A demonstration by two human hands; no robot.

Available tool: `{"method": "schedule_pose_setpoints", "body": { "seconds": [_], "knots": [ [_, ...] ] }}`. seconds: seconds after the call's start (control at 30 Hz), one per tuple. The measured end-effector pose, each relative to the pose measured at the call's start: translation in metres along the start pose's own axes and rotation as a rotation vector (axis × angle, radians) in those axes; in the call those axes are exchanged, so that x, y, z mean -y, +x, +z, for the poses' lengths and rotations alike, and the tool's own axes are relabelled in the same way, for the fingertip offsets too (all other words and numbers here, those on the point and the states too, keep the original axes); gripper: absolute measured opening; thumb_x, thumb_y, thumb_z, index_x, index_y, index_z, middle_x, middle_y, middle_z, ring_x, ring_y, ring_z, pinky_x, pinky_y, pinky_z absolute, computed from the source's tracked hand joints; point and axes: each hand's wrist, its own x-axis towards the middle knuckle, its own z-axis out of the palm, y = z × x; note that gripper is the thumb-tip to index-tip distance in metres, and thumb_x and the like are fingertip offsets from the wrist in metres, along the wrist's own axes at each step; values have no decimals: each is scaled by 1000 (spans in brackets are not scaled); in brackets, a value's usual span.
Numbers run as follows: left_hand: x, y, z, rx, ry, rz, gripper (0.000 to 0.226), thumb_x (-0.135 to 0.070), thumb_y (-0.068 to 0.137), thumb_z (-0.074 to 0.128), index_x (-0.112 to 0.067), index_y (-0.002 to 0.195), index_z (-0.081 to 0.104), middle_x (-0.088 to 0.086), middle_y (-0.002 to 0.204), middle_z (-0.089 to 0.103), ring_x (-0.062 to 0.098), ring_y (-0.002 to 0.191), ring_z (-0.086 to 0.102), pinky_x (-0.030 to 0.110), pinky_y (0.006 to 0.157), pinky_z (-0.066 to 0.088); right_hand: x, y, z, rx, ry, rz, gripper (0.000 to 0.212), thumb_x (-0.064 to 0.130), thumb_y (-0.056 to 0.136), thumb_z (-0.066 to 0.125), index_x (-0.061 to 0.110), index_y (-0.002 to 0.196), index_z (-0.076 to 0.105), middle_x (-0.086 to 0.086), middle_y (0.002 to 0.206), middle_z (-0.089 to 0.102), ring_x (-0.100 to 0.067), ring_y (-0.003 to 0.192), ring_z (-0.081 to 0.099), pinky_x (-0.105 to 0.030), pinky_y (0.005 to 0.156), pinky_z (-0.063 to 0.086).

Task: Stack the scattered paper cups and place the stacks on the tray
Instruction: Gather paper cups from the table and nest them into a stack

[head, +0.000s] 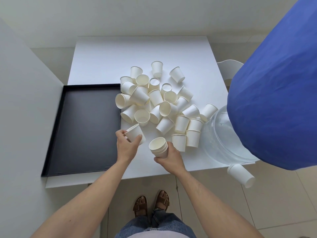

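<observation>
the short stack of cups (158, 147) sits in the right hand (169, 158), fingers curled round its base, mouth tilted toward the left. the left hand (127, 145) pinches a single cup (135, 134) lying sideways, just beside the stack. if that cup goes in crooked, rims may jam or crush. the loose pile (154, 100) is close behind and could get knocked. the black tray (82, 127) has no cups in it; one cup (241, 176) overhangs the table (103, 66) edge and could fall.

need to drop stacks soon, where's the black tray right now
In the head view the black tray lies on the left side of the white table, its right rim beside the pile of loose cups, just left of the left hand.
</observation>
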Motion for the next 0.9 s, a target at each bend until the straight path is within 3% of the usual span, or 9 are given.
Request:
{"method": "schedule_pose_setpoints", "body": {
  "seconds": [0.1,0.2,0.37,0.47,0.6,0.7,0.77,0.9],
  "knots": [
    [-3,-14,-1,22,-131,34,50,-28,80,77,-23,105,34,-3,94,61,3,79,65,17,60,47,-2,-2,2,20,-21,-2,61,35,69,77,31,121,46,13,109,58,-15,101,57,-38,84,52],
    [-4,-22,3,113,-189,83,46,-26,79,78,-28,96,36,1,88,65,4,74,65,16,60,49,0,-2,1,25,-25,-7,60,34,69,77,32,120,46,13,109,59,-15,99,58,-38,82,53],
    [-5,-29,10,281,-19,153,44,-31,79,77,-25,102,39,4,108,60,17,99,61,25,77,47,5,0,-1,23,-39,-43,60,32,68,78,31,120,48,13,107,61,-14,96,60,-39,80,55],
    [-8,-28,12,315,-1,133,46,-41,76,74,-23,103,41,1,112,59,19,104,58,33,86,49,3,0,-2,26,-25,-46,60,32,68,78,31,120,48,13,105,61,-14,95,60,-40,80,55],
    [-11,-31,16,384,104,179,43,-47,72,69,-24,98,43,-17,104,54,4,97,52,21,76,43,6,1,-1,44,34,-49,62,37,67,77,30,121,48,12,107,63,-14,97,63,-41,81,56],
    [-11,-35,20,402,153,219,35,-50,78,67,-29,93,44,-16,102,52,-1,96,50,14,71,38,9,3,-2,50,89,-45,62,40,67,77,29,121,49,10,109,65,-14,98,64,-40,81,56],
    [-9,-35,22,419,197,240,37,-57,82,63,-28,97,46,-11,107,49,3,100,50,19,77,40,10,6,-4,49,102,-47,61,40,67,77,28,120,49,10,108,65,-14,97,64,-38,80,56],
    [-8,-33,24,524,260,275,65,-75,79,47,-25,122,48,-13,132,37,9,120,45,30,101,40,12,12,-9,44,100,-75,58,36,67,78,26,117,49,9,106,65,-15,97,64,-35,78,55]
  ]
}}
